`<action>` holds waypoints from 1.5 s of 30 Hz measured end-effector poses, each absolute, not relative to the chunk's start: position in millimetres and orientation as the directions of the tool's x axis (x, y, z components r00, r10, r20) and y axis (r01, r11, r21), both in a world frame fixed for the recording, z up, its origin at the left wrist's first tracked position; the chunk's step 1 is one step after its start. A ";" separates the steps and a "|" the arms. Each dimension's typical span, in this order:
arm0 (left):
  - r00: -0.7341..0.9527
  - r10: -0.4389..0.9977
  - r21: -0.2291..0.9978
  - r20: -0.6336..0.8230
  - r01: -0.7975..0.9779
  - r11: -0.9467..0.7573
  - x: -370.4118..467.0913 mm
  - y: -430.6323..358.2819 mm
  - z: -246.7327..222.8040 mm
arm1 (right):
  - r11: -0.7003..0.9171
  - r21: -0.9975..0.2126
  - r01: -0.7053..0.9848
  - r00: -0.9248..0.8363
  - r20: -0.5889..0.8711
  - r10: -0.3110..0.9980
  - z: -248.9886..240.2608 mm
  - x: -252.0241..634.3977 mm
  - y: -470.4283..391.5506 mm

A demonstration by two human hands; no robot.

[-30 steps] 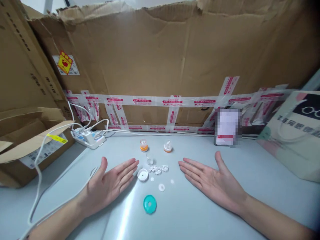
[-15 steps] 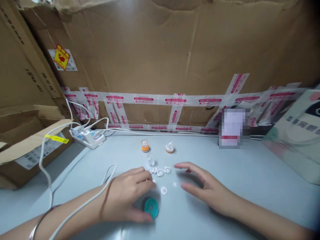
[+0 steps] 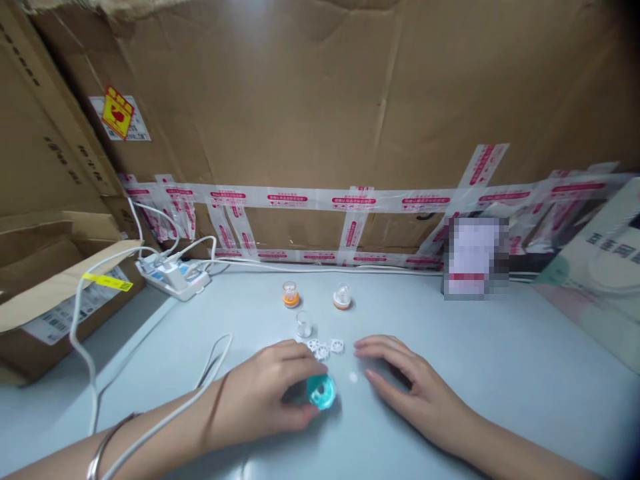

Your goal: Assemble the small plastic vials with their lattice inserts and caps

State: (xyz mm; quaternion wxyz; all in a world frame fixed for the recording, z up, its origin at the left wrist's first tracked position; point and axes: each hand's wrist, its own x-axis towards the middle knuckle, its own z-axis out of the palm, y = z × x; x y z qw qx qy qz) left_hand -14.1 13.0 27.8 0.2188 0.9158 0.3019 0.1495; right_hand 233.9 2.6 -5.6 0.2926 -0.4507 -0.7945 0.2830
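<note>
Hand (image 3: 265, 387), left, half-curled, teal cap (image 3: 327, 395) in grip

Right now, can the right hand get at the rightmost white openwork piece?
Probably yes: the right hand looks empty, open just right of that white openwork piece, with nothing visible between. The left hand, holding the teal part, sits off to the left.

Broken-glass sign (image 3: 118, 115) on large carton (image 3: 280, 113), tape print (image 3: 287, 200), bag lettering (image 3: 614, 247) unclear
</note>
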 end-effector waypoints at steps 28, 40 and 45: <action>0.711 0.700 0.454 0.072 0.601 -0.658 1.4 16.7 16.8 | 0.474 -0.693 0.544 -0.478 0.208 0.853 -4.7 230.6 1.5; 0.649 0.759 0.534 0.054 0.623 -0.571 0.2 11.2 13.8 | 0.345 -0.716 0.606 -0.431 0.068 0.900 -2.0 226.0 28.5; 0.631 0.773 0.566 0.074 0.611 -0.553 -2.2 10.6 9.3 | 0.431 -0.716 0.549 -0.537 0.093 0.839 1.2 220.0 34.3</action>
